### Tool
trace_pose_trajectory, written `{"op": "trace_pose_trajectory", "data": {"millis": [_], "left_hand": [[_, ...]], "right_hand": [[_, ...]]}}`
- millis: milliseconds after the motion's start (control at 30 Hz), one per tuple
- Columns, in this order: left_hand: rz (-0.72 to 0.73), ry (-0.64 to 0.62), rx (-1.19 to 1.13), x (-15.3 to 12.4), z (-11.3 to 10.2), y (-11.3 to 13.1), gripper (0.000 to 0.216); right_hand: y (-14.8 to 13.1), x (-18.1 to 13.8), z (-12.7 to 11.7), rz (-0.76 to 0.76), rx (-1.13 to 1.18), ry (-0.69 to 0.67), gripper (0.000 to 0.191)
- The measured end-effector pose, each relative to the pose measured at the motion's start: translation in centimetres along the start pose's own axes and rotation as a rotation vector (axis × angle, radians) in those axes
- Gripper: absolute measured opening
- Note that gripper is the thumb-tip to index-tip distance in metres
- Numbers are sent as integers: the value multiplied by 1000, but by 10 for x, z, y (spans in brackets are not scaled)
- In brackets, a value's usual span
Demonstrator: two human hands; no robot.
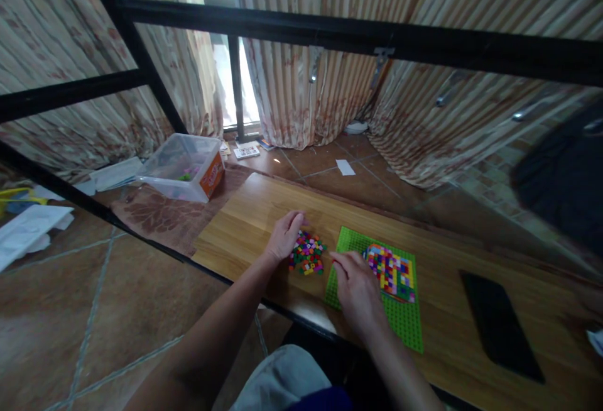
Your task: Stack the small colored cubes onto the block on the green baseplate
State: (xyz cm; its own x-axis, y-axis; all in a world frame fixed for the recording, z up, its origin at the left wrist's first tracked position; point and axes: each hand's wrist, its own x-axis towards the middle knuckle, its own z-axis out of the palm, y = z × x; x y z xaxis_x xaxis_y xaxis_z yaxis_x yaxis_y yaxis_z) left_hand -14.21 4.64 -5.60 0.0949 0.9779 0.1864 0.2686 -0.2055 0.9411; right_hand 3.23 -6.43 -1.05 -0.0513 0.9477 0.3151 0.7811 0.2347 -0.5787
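Note:
My left hand [284, 237] rests at the far left edge of a loose pile of small coloured building bricks [308, 254], its fingers loosely stretched out and holding nothing I can see. My right hand [358, 288] is over the left part of a green studded baseplate [409, 335], with thumb and fingers pinched. A tiny red brick [334, 261] shows at its fingertips, small and partly hidden. To the right of that hand, a multicoloured patch of joined bricks [391, 273] is built up on the baseplate; the hand covers some of the plate's left side.
The wooden table [245, 222] carries a flat black slab [502, 323] at right. A clear plastic box [174, 172] with an orange label stands on the floor beyond its left end. Black metal bars [301, 27] cross above. A white paper [345, 167] lies on the tiles.

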Motion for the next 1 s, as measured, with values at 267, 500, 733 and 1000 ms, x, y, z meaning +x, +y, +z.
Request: {"op": "trace_pose_trajectory", "data": {"millis": [267, 500, 733, 1000], "left_hand": [[-17, -15, 10, 1, -1, -3, 45], [-8, 2, 42, 2, -1, -1, 47], [-5, -11, 66, 3, -3, -1, 48], [1, -11, 39, 2, -2, 0, 47]], "right_hand": [[60, -7, -67, 277, 59, 260, 31], [110, 4, -61, 394, 184, 263, 32], [107, 10, -58, 346, 185, 208, 28], [107, 12, -59, 396, 277, 177, 27]]}}
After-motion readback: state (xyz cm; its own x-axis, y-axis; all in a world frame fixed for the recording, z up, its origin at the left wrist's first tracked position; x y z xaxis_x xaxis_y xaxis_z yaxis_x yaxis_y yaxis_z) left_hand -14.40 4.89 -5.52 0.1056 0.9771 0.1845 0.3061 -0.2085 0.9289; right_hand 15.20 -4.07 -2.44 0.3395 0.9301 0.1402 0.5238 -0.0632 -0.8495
